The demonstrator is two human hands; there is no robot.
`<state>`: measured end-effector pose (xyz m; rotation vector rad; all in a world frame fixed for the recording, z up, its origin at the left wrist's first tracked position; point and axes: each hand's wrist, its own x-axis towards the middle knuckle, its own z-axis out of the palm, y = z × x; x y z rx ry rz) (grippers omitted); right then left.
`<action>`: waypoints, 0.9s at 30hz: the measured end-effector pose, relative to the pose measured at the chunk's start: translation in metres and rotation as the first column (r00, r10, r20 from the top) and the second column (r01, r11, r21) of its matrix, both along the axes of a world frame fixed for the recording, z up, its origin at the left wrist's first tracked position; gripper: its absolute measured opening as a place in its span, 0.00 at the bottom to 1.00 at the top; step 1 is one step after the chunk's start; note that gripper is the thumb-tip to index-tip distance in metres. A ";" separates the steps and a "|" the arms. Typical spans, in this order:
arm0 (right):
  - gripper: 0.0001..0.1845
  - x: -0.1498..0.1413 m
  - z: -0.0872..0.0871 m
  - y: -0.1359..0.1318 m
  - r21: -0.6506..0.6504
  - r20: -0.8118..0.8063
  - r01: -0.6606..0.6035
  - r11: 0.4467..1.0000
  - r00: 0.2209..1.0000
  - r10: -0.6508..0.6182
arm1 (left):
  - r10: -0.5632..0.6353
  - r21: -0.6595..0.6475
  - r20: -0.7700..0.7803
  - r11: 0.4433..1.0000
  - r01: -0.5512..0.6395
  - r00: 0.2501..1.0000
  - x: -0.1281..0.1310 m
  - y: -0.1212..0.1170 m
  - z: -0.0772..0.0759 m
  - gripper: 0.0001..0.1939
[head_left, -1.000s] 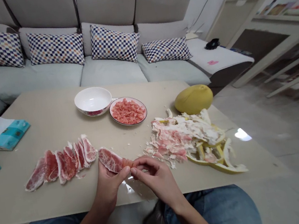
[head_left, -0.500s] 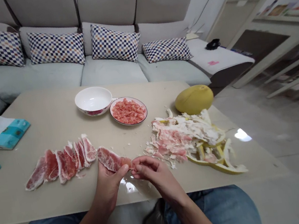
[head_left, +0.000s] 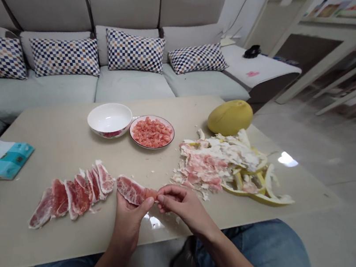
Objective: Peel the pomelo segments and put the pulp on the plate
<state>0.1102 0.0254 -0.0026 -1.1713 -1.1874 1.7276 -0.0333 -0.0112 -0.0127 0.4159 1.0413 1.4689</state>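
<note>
Pomelo segment (head_left: 133, 190) slants lengthwise, peeled end (head_left: 150, 193) pointing right.

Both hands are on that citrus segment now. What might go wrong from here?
The citrus segment may tear or crumble: the left hand holds it while the right hand pinches its bared end. 
Loose scraps could stick to the fruit, since the peel pile spreads over the table just beyond the right hand.
</note>
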 end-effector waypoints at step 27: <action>0.15 -0.015 0.024 0.181 0.382 0.073 0.171 0.908 0.974 -0.214 | -0.068 0.003 0.172 0.998 0.069 0.983 -0.017 0.006 -0.009 0.18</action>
